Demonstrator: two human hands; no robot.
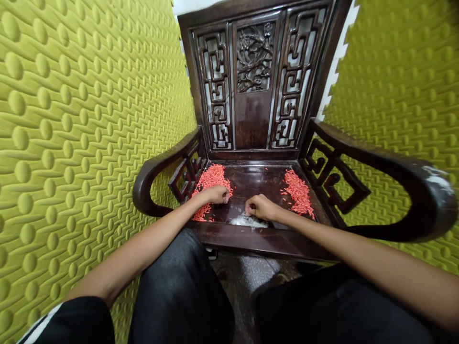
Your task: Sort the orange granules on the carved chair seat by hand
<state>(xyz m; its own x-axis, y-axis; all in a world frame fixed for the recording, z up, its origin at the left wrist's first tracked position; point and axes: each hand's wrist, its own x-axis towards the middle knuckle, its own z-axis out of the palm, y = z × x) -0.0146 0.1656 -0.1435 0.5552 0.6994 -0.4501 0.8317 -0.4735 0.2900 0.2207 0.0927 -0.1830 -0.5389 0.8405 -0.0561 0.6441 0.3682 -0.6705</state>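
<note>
My left hand (218, 194) is closed, its fingers curled together at the inner edge of a heap of small orange-red pieces (214, 175). Across from it, my right hand (262, 207) is also closed, thumb and forefinger pinched. Whatever either hand holds is too small or hidden to make out. Just below my right hand lies a patch of whitish, translucent bits (244, 220) near the seat's front edge. A second heap of orange-red pieces (298, 192) rests on the right side of the seat, behind my right wrist. The pieces look short and rod-like.
The heaps lie on the dark wooden seat (251, 177) of a chair with a carved, openwork backrest (253, 119). Curved armrests flank it, left (143, 191) and right (423, 191). Yellow-green embossed padding (89, 119) covers both sides. My knees are close to the seat's front edge.
</note>
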